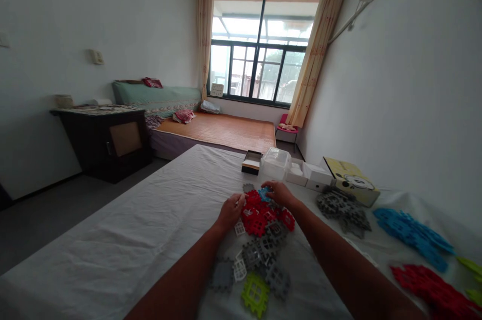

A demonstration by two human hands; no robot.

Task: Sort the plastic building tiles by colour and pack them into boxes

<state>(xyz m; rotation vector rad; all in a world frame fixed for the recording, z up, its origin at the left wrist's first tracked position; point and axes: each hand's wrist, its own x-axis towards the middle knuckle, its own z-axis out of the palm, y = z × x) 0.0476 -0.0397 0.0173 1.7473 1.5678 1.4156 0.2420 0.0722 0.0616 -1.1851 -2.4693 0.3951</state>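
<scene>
Bare forearms point(184, 270) reach over the bench point(124, 229), which is covered with a white cloth. Near its right edge lies a pile of blue pieces point(412, 234), and farther along this edge stands a yellow box point(350, 177). A heap of red pieces point(258, 212) lies toward the far edge, between the hands. The left hand point(230, 211) is curled at this heap; whether it grips, I cannot tell. The right hand point(277, 192) has its fingers closed on a small blue piece point(264, 194).

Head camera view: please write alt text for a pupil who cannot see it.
A person's left hand is at a heap of red plastic pieces on a white sheet, the right hand at a blue piece. Grey pieces lie nearer the camera; boxes stand beyond, before a bed and window.
</scene>
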